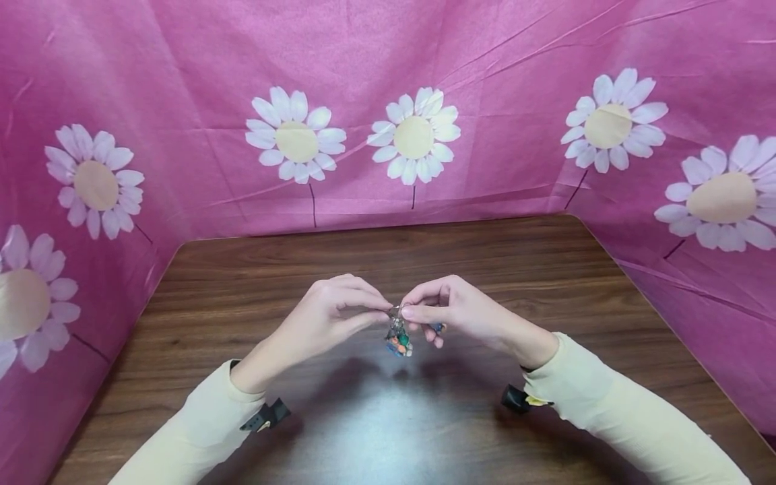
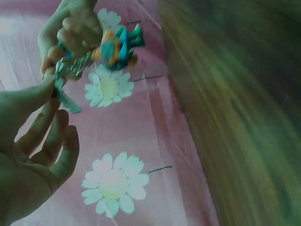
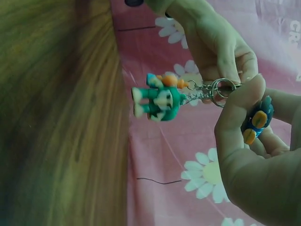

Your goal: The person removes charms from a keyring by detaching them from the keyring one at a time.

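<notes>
Both hands meet above the table at a bunch of keychains. My left hand (image 1: pixel 339 306) pinches the metal key ring (image 3: pixel 213 94) between thumb and forefinger. From the other side, my right hand (image 1: pixel 463 313) pinches at the same ring with thumb and forefinger. Small figures (image 1: pixel 400 343) hang below on short chains (image 3: pixel 196 95); among them are a green figure (image 3: pixel 162 101) and an orange one (image 3: pixel 170 80). Another small figure (image 3: pixel 258 121), blue and orange, is tucked by the right hand's lower fingers. A flat metallic piece (image 2: pixel 70 103) sticks out by the left fingertips, its kind unclear.
Under the hands lies a brown wood-grain table (image 1: pixel 254 269). Pink cloth (image 1: pixel 364 40) printed with white daisies stands around its back and sides. Black wrist straps (image 1: pixel 267 415) sit on both pale sleeves (image 1: pixel 200 424).
</notes>
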{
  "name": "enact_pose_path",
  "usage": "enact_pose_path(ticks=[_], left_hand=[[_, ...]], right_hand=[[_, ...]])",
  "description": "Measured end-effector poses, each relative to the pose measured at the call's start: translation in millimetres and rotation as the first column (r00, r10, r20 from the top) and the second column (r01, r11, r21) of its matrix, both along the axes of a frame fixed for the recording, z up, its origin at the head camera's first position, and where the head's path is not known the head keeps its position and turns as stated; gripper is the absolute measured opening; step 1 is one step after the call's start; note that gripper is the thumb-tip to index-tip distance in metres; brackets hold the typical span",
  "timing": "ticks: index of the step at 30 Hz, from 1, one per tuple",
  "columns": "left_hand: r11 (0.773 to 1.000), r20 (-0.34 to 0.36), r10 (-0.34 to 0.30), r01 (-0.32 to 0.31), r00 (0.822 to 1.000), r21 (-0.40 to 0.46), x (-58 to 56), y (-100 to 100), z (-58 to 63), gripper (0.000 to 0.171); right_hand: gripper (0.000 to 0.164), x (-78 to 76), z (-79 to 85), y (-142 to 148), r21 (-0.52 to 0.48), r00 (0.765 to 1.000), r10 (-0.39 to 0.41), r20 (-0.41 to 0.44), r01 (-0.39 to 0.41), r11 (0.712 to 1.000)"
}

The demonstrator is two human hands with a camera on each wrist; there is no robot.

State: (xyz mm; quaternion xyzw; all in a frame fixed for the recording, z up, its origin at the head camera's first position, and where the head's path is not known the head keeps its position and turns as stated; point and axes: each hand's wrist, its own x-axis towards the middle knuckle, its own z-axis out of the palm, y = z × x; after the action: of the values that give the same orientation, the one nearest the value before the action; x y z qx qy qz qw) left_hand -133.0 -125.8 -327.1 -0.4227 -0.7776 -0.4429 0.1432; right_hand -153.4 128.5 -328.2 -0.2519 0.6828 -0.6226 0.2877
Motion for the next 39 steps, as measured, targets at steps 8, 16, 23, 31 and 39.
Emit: enact_pose_path(ticks=[8,16,23,31,39], left_hand=[[0.999,-0.033,-0.018,0.017,0.999,-0.050,-0.1,-5.1,6.1,0.019],[0.999,0.179,-0.032,0.028,0.983,0.027,3.8,3.7,-3.2,0.024],[0.996,0.439,-0.010,-0.031,0.898,0.087,11.7,9.1,-3.4,0.023],[0.993,0.412,0.060,-0.096,0.909,0.068,11.4,13.6,-9.7,0.007],[0.985,0.348,0.111,-0.150,0.931,0.088,11.0,15.1,-7.7,0.005]], right_hand=[[0.024,-1.5,-6.5,0.1,-0.029,0.991,0.053,0.121,-0.049,0.998],[0.016,-1.8,-10.7,3.7,-0.090,0.986,0.075,0.145,-0.063,0.994],[0.013,-1.3,-14.3,3.8,-0.167,0.977,0.075,0.200,-0.041,0.985],[0.012,2.6,-17.3,0.7,-0.232,0.976,0.062,0.210,-0.012,0.973],[0.016,1.4,-23.3,-3.5,-0.261,0.975,0.040,0.218,0.019,0.965]])
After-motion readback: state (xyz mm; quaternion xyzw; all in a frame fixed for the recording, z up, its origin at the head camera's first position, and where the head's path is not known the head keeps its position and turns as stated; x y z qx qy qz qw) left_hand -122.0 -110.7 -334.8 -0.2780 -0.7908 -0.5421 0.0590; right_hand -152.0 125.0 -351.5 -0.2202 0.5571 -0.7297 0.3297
